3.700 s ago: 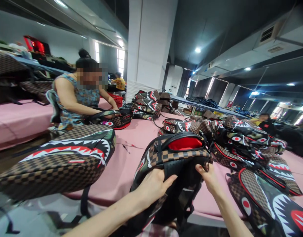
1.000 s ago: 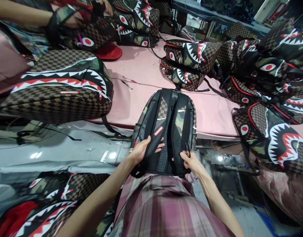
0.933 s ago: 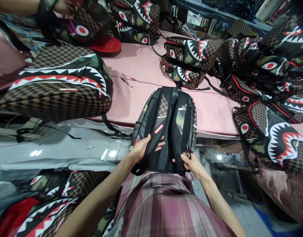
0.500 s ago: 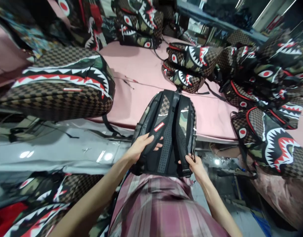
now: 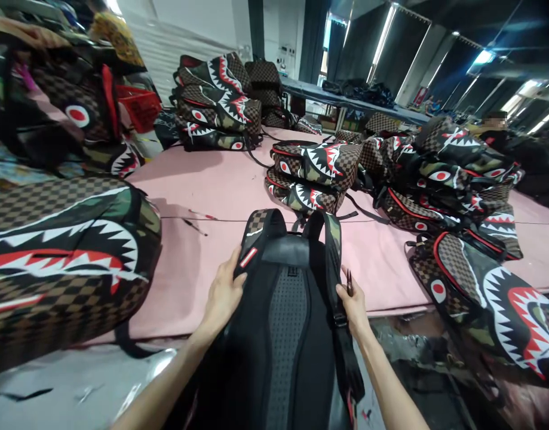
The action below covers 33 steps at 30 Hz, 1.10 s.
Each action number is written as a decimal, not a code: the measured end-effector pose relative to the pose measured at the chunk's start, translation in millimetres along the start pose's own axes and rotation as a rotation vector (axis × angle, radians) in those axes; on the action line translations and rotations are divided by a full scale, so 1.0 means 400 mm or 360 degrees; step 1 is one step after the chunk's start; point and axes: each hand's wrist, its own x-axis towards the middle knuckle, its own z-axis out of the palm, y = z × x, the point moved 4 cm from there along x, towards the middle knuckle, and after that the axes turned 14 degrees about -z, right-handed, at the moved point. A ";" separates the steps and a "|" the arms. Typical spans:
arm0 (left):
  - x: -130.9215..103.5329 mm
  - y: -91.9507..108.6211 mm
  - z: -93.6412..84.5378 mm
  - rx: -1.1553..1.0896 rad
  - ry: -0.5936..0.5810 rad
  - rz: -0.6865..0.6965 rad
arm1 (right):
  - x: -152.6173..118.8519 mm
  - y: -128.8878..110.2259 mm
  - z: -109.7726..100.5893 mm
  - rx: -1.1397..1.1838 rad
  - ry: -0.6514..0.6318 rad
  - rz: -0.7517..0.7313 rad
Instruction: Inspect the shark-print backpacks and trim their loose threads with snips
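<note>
A black backpack (image 5: 288,310) stands close against me, its padded back panel and both shoulder straps facing me. My left hand (image 5: 224,292) is closed round the left shoulder strap (image 5: 256,239), thumb on top by a small red and white label. On the other side, my right hand (image 5: 355,301) grips the right shoulder strap (image 5: 332,257) above its buckle. A small dark pointed tool (image 5: 349,282) sticks up from the right hand; its kind I cannot make out. The backpack's front is hidden.
A checkered shark-mouth backpack (image 5: 72,251) lies at left on the pink table (image 5: 189,179). Stacked backpacks (image 5: 314,167) stand beyond, with more at right (image 5: 493,298). Pens (image 5: 198,221) lie on the table. Another person's hand (image 5: 32,33) rests on a backpack at far left.
The view has lifted, showing more of the room. The straps now arch up off the back panel, and both hands have moved up along them. The backpack appears larger and closer.
</note>
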 end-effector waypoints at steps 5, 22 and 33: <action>0.032 0.032 0.051 0.0629 0.0093 0.0388 | 0.056 0.040 0.006 -0.0564 -0.0072 -0.0286; 0.235 0.159 0.068 0.0381 0.0073 0.0428 | 0.357 -0.099 0.117 -0.1777 -0.0419 -0.0428; 0.177 0.137 0.069 0.0121 0.0391 0.0534 | 0.326 -0.066 0.085 -0.1574 -0.0304 -0.0453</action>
